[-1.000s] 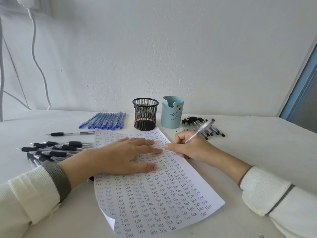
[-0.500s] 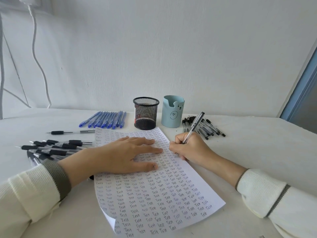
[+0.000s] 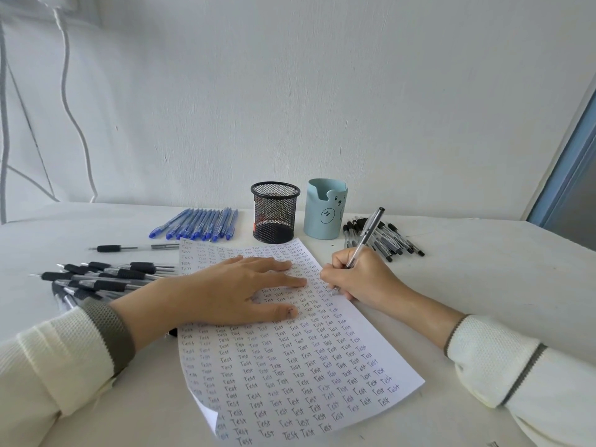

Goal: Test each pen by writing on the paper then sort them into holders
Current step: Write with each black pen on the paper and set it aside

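Head view: the right hand (image 3: 361, 279) sits right of centre, its fingers (image 3: 337, 269) curled round a pen (image 3: 366, 237) low on the barrel. The tip is down at the right edge of the paper (image 3: 290, 366) and the top end tilts toward the upper right. The left hand (image 3: 225, 291) lies flat on the sheet, fingers straight and spread, pressing it to the counter (image 3: 483, 269).

The pen looks slim, light and stiff. Its clear barrel is probably slick, so a hold near the tip suits writing and a pinch at mid-barrel would suit dropping it into a holder. The paper is thin and limp, with its lower left corner curling up, and it would likely slide without that flat palm on it.

Just above the sheet at centre, the mesh holder (image 3: 275, 211) and the blue holder (image 3: 325, 209) stand side by side. Both look light enough to tip if a pen knocks the rim.

- Blue pens (image 3: 196, 224) lie in a row left of the mesh holder.
- Capped pens (image 3: 387, 240) are heaped right of the blue holder.
- Grip pens (image 3: 103, 279) are piled at the left edge; their rubber sleeves are the surest place to take hold.

Round barrels may roll.
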`<state>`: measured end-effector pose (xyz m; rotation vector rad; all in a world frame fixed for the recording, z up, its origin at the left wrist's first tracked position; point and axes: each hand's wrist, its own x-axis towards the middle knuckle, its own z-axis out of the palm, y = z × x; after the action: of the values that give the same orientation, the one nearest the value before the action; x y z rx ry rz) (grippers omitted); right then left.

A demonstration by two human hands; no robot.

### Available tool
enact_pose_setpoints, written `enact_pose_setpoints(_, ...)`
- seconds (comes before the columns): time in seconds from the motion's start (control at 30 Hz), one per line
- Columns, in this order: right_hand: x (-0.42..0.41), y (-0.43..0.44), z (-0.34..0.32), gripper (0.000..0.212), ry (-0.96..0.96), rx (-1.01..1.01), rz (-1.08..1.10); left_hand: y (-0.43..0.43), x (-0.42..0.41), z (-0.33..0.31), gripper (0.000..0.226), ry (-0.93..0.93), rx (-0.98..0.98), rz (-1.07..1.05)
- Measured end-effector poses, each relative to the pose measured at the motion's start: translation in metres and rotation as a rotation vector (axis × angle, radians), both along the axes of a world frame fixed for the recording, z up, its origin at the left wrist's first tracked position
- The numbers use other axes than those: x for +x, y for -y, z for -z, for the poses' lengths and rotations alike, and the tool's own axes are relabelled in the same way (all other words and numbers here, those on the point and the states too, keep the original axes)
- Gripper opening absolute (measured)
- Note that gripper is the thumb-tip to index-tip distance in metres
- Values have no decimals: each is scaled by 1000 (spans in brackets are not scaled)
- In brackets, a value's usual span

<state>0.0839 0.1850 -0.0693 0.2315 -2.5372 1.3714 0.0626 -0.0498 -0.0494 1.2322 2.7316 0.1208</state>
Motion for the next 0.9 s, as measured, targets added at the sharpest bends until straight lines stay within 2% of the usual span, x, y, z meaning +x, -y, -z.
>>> enact_pose_setpoints(0.53, -1, -2, 1, 49, -57, 28, 0, 0, -1, 0, 58, -1, -8, 1)
enact_pose_setpoints(0.63, -2, -3, 1, 44, -50, 3, 11, 1, -1, 2, 57, -3, 2, 5)
enact_pose_setpoints(0.8, -2, -3, 2, 52, -82, 25, 1, 0, 1, 1, 58, -3, -7, 1)
enact_pose_setpoints(0.9, -2, -4, 2, 48, -78, 13, 8, 0, 1, -1, 58, -1, -13, -2)
